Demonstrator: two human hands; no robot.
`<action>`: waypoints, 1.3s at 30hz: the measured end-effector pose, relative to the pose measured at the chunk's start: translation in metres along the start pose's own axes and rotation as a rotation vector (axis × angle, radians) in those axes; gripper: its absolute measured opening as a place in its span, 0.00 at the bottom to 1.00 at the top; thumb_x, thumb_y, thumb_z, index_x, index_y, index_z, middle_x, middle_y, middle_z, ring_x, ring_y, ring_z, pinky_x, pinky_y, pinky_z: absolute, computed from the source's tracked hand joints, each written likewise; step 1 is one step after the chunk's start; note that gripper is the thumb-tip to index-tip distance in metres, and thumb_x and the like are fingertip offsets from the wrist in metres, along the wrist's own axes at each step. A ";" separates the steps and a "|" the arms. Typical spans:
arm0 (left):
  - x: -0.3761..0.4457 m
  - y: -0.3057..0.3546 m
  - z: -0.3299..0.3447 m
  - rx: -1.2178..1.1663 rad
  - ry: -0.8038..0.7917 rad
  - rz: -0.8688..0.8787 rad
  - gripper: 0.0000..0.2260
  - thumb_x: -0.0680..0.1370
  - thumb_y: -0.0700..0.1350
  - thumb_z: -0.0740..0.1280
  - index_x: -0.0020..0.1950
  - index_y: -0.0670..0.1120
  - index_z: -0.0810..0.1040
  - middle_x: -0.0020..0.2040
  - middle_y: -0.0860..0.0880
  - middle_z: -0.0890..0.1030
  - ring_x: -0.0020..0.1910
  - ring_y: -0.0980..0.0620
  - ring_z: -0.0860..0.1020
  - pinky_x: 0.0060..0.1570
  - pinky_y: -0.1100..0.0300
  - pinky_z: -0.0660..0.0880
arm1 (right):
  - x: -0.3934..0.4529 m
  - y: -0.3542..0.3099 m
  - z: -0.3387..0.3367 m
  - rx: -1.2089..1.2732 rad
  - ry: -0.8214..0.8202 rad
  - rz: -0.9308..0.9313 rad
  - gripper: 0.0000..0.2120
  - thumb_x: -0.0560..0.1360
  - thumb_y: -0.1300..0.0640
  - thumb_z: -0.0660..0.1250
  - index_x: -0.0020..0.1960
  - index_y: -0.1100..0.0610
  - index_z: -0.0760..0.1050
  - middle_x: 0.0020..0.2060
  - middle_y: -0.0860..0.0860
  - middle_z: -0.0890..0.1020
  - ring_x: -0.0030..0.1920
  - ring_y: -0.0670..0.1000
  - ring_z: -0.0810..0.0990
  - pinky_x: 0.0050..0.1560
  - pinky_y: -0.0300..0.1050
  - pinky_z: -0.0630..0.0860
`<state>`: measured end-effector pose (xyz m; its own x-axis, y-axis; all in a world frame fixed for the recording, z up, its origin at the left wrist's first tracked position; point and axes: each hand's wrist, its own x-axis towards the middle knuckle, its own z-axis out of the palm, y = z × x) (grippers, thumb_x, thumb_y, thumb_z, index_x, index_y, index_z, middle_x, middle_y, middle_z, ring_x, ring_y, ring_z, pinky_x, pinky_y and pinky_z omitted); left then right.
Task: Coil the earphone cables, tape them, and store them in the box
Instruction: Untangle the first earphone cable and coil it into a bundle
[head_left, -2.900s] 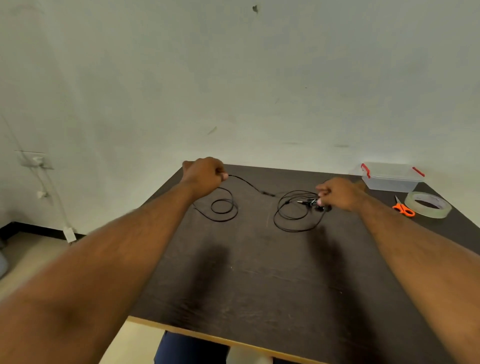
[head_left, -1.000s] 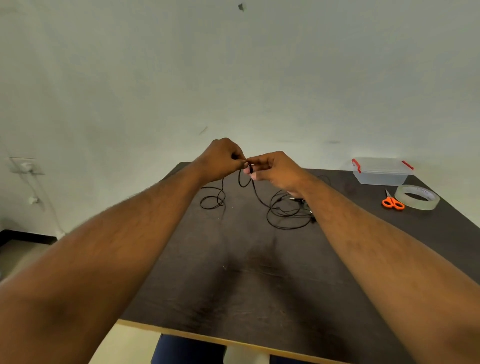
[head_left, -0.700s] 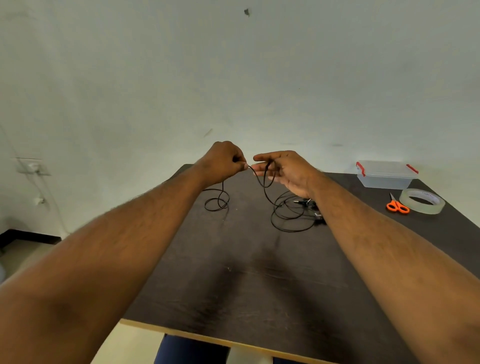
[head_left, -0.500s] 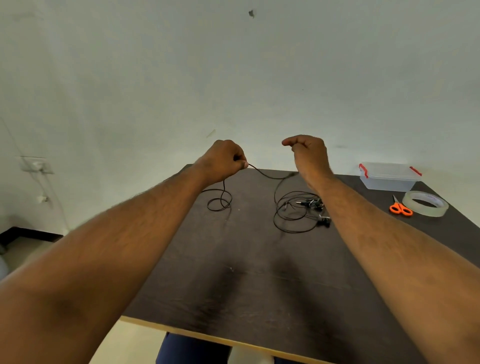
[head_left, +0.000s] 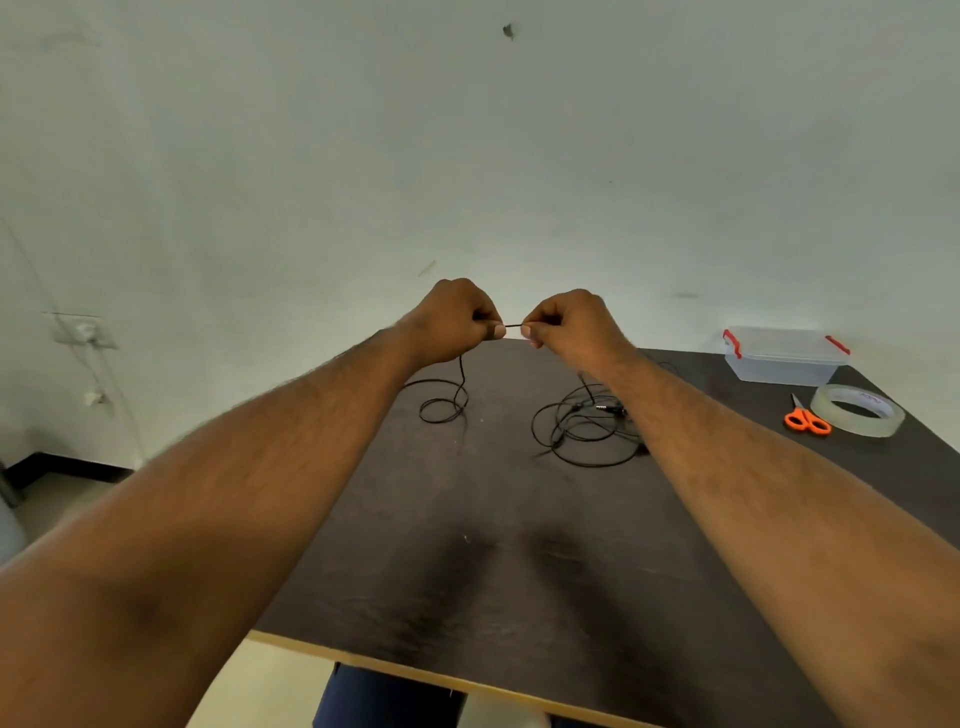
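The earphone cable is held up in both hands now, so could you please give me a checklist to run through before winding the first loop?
1. Left hand pinches the earphone cable: ok.
2. Right hand pinches it too, a short taut span between: ok.
3. Slack free of knots: cannot tell; loops overlap on the table.
4. Tape roll and orange scissors lie together at the right: ok.
5. Box open to receive the coil: not ok, lid on.
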<state>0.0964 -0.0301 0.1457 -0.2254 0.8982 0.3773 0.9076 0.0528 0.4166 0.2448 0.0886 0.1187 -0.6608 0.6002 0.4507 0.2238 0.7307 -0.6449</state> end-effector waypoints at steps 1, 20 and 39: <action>0.000 -0.003 -0.001 -0.021 0.010 -0.008 0.07 0.77 0.44 0.70 0.50 0.42 0.84 0.50 0.48 0.84 0.48 0.56 0.79 0.45 0.68 0.72 | -0.001 0.004 -0.008 -0.040 0.024 -0.019 0.05 0.75 0.58 0.70 0.42 0.58 0.83 0.33 0.47 0.82 0.35 0.41 0.77 0.39 0.32 0.72; -0.031 -0.087 -0.030 0.046 0.174 -0.186 0.06 0.76 0.41 0.70 0.49 0.40 0.85 0.44 0.48 0.82 0.45 0.54 0.75 0.47 0.63 0.66 | -0.026 0.081 -0.115 -0.363 -0.027 0.056 0.05 0.74 0.59 0.70 0.44 0.59 0.84 0.32 0.45 0.82 0.35 0.36 0.78 0.40 0.31 0.67; 0.002 -0.015 0.012 0.083 0.038 0.014 0.07 0.76 0.45 0.70 0.49 0.43 0.84 0.47 0.48 0.83 0.47 0.54 0.79 0.46 0.64 0.72 | -0.015 -0.001 -0.012 -0.067 -0.075 0.131 0.22 0.74 0.54 0.71 0.67 0.53 0.74 0.64 0.48 0.76 0.54 0.49 0.80 0.50 0.37 0.75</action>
<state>0.0868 -0.0237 0.1302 -0.2241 0.8821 0.4142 0.9366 0.0775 0.3417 0.2634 0.0829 0.1198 -0.6742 0.6673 0.3165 0.3569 0.6695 -0.6514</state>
